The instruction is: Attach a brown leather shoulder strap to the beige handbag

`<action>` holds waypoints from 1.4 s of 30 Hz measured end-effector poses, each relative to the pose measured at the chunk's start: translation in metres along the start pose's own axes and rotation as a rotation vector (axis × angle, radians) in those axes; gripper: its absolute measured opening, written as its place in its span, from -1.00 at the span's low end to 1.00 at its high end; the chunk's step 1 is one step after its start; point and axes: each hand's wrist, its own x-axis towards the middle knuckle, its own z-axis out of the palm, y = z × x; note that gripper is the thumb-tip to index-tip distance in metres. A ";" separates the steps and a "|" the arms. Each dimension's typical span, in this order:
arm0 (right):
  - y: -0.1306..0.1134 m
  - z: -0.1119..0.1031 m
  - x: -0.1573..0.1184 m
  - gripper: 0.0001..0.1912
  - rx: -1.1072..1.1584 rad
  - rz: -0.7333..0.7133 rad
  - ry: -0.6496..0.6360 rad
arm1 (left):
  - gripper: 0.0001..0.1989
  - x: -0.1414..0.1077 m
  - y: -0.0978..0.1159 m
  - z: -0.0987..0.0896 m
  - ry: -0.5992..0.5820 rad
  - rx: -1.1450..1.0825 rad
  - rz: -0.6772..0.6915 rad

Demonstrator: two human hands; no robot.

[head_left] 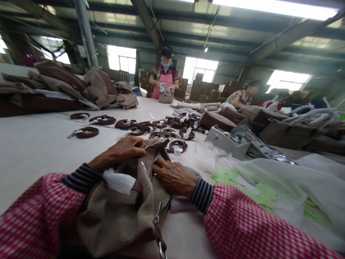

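Observation:
A taupe ribbed handbag [115,216] with brown trim lies on the table in front of me, its metal zipper [147,169] running along the open top. My left hand [125,153] pinches the far end of the bag's top edge. On the other side, my right hand [175,176] grips the bag's right edge, its fingertips partly hidden at the opening. A zipper pull [158,212] hangs at the near end, above a metal clasp [162,249]. White paper [120,181] sticks out near my left wrist.
Several coiled brown straps [87,132] lie beyond the bag. Stacked bags [101,86] stand at left, more bags [283,126] at right. A grey tape dispenser [226,142], clear plastic [269,172] and green paper pieces [226,177] are on the right. A co-worker [165,77] handles a bag across the table.

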 end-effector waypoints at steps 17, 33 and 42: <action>-0.010 0.010 -0.007 -0.88 0.319 -0.059 0.154 | -0.66 -0.030 0.024 0.010 0.027 -0.017 -0.165; -0.010 0.013 -0.016 -0.85 0.527 0.016 0.161 | -0.62 -0.049 0.050 0.000 0.278 0.114 -0.061; -0.009 0.016 -0.011 -0.90 0.668 0.016 0.217 | -0.66 -0.046 0.043 -0.007 0.243 0.087 -0.040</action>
